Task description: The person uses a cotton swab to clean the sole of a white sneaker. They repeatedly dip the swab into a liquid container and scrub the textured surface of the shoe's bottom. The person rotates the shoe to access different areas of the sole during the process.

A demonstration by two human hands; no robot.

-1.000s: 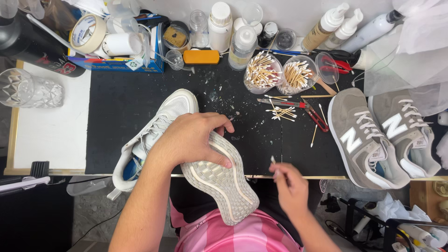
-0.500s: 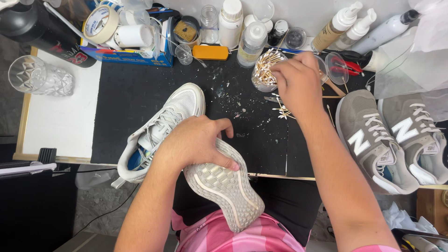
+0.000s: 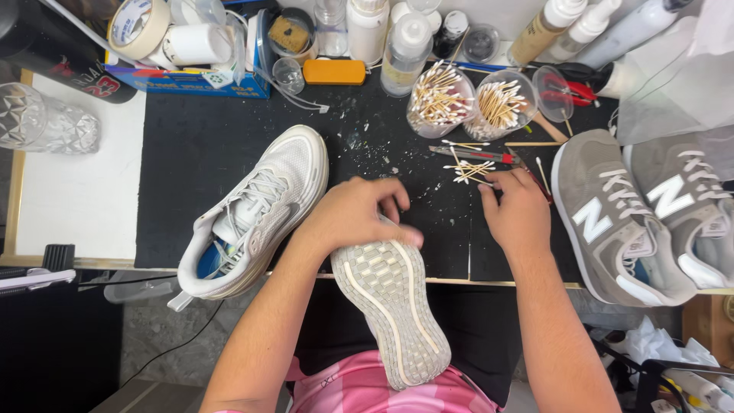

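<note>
A white sneaker [image 3: 391, 306] lies sole up across my lap and the front edge of the black mat [image 3: 199, 160]. My left hand [image 3: 353, 214] grips its toe end, fingers curled over the sole. My right hand [image 3: 520, 213] rests on the mat to the right, its fingertips beside a small heap of loose cotton swabs [image 3: 468, 170]. Whether its curled fingers pinch a swab is hidden. The matching white sneaker [image 3: 256, 210] stands upright to the left of my left hand.
Two clear cups of cotton swabs [image 3: 438, 98] [image 3: 501, 103] stand behind the heap, with a red-handled knife [image 3: 478, 155] in front of them. A grey sneaker pair [image 3: 612, 222] fills the right side. Bottles, an orange block [image 3: 332, 71], a tape roll [image 3: 138, 23] and a glass [image 3: 38, 122] line the back and left.
My right hand went up to the swab cup, then came back down to the mat by the loose swabs. The upturned sneaker has turned so its heel points more straight toward me.
</note>
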